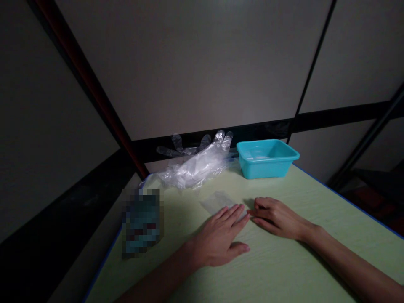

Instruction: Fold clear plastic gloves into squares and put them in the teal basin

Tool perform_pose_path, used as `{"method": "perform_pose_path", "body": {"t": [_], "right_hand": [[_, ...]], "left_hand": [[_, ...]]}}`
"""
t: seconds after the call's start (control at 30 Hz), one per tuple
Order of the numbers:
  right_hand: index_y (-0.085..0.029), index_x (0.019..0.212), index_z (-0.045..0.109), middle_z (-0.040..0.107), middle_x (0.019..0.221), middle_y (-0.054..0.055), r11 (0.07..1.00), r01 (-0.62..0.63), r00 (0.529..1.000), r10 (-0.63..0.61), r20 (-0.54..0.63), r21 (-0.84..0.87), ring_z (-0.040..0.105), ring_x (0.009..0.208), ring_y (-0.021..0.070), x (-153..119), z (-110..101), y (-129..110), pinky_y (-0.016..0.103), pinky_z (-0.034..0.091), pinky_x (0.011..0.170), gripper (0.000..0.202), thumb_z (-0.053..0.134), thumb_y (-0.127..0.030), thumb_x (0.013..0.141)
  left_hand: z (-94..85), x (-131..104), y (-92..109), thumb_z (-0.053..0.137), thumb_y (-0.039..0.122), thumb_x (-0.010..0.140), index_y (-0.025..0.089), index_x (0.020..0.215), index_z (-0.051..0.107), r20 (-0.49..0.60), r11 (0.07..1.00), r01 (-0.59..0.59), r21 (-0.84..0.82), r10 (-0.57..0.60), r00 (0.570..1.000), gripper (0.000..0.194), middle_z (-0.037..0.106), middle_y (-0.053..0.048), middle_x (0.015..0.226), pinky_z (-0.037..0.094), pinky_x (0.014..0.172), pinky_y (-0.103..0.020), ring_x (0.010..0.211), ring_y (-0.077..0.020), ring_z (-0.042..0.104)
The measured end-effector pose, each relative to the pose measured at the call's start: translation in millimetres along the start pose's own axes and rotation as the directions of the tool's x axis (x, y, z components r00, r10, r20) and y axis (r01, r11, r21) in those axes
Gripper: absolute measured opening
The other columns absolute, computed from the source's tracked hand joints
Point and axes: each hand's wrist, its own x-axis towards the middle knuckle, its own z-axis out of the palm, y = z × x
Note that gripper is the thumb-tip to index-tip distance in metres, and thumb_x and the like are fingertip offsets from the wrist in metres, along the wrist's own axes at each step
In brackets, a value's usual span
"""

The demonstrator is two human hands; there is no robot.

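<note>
My left hand (221, 240) lies palm down with its fingers stretched out over a thin, translucent plastic piece (214, 202) on the table. Part of that plastic is hidden under the fingers. Close beside the left fingertips, my right hand (276, 216) rests with its fingers curled in at the right edge of the plastic. Whether the right fingertips pinch that edge cannot be made out. Farther back lies a loose pile of clear disposable plastic gloves (195, 166), some glove fingers sticking up. A turquoise plastic basin (265, 168) stands to the right of the pile.
The pale green table (284, 269) has a blue edge. A pixelated, blurred-out item (142, 223) lies near its left edge. Behind the table rise light panels (205, 71) with dark strips, close to the gloves and the basin.
</note>
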Motion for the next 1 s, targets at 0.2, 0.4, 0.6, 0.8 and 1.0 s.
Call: {"method": "perform_pose_path", "body": {"t": [0.2,0.4,0.6,0.8,1.0], "right_hand": [[-0.015,0.098,0.06,0.05,0.076,0.006,1.0,0.026,1.0,-0.026,0.003,-0.012,0.048,0.071,0.0153,0.7,-1.7,-0.7,0.028,0.038,0.065,0.03,0.036,-0.029,0.088],[-0.015,0.099,0.06,0.052,0.078,0.007,0.999,0.02,1.0,-0.02,-0.003,-0.027,0.05,0.072,0.016,-0.8,-1.3,-0.9,0.03,0.04,0.066,0.029,0.037,-0.029,0.087],[-0.014,0.109,0.053,0.057,0.095,0.01,0.992,0.112,0.993,-0.109,-0.049,0.065,0.052,0.088,0.0176,0.7,-0.9,-7.8,0.032,0.041,0.078,0.029,0.038,-0.026,0.087],[-0.015,0.111,0.053,0.058,0.099,0.012,0.981,0.187,0.982,-0.186,-0.038,0.044,0.051,0.097,0.0196,4.3,1.1,-12.9,0.035,0.041,0.082,0.031,0.039,-0.027,0.087],[-0.014,0.104,0.057,0.059,0.097,0.011,0.987,0.152,0.988,-0.152,-0.002,0.043,0.052,0.094,0.0201,3.4,2.1,-17.4,0.035,0.041,0.08,0.029,0.038,-0.028,0.087]], "left_hand": [[3.7,-2.7,-0.7,0.037,0.046,0.083,0.011,0.135,0.009,-0.061,0.999,0.05,0.014,-0.049,0.997,0.069,0.007,-0.011,0.142,0.011,0.106,-0.034,0.13,-0.0188,0.003],[3.7,-2.3,0.3,0.03,0.043,0.086,0.011,0.134,0.014,-0.052,0.997,0.072,0.032,-0.07,0.996,0.06,0.012,-0.011,0.142,0.012,0.105,-0.036,0.13,-0.0189,0.004],[5.4,-1.2,0.0,0.027,0.048,0.086,0.01,0.133,0.016,-0.068,0.996,0.062,0.066,-0.057,0.996,0.062,0.013,-0.012,0.142,0.011,0.105,-0.036,0.13,-0.0198,0.005],[8.6,-2.5,-1.8,0.021,0.054,0.085,0.008,0.133,0.018,-0.072,0.997,0.055,0.061,-0.05,0.996,0.066,0.011,-0.013,0.142,0.01,0.106,-0.035,0.13,-0.0199,0.004],[7.6,-2.6,-3.5,0.021,0.053,0.086,0.009,0.134,0.015,-0.074,0.998,0.063,0.026,-0.061,0.995,0.066,0.011,-0.012,0.142,0.011,0.105,-0.034,0.13,-0.0186,0.004]]}}
